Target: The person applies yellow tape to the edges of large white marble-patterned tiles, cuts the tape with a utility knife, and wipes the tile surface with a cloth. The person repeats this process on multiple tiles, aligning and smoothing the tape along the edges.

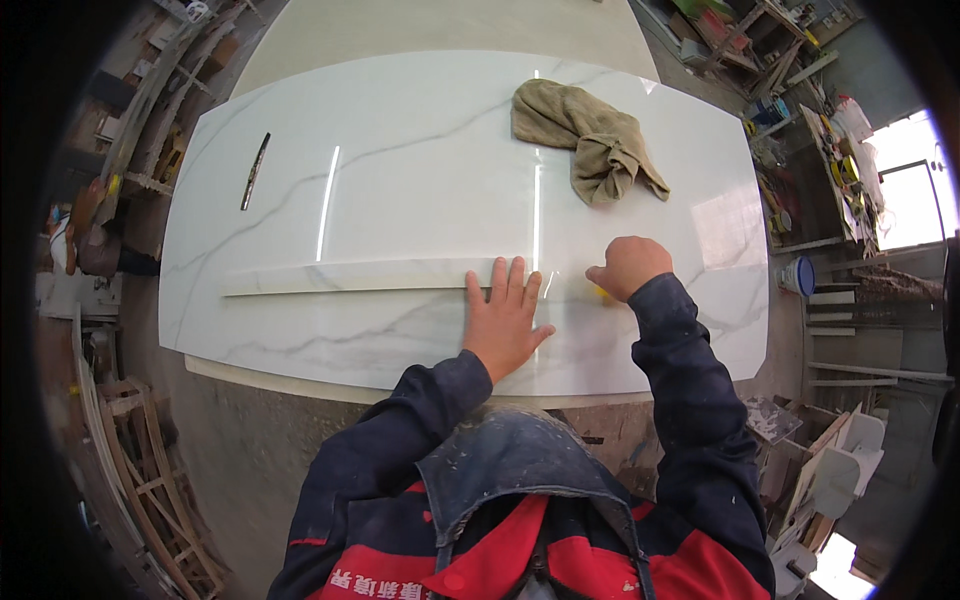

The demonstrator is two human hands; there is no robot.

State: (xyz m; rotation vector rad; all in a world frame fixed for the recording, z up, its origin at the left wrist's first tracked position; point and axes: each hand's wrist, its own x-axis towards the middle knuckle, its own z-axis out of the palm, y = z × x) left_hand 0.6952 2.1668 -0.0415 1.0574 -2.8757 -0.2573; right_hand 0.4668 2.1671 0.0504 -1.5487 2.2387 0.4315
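A large glossy white slab (pixel 420 205) with grey veins lies in front of me. On it rests a long narrow strip (pixel 350 275) of the same veined look. My left hand (pixel 505 318) is spread flat, its fingertips over the strip's right end. To its right, my right hand (pixel 634 266) is closed in a fist close above the slab. A bit of yellow shows beneath that fist; the rest of what it holds is hidden. A crumpled olive-brown cloth (pixel 560 112) lies at the far right of the slab. At the far left is a slim dark pen-like stick (pixel 255 172).
The slab sits on a pale board (pixel 270 382) that juts out at the front. Another pale surface (pixel 440 30) extends behind it. Wooden frames (pixel 150 470) stand at the left, shelves with tools (pixel 840 170) at the right, along with a blue-and-white bucket (pixel 798 276).
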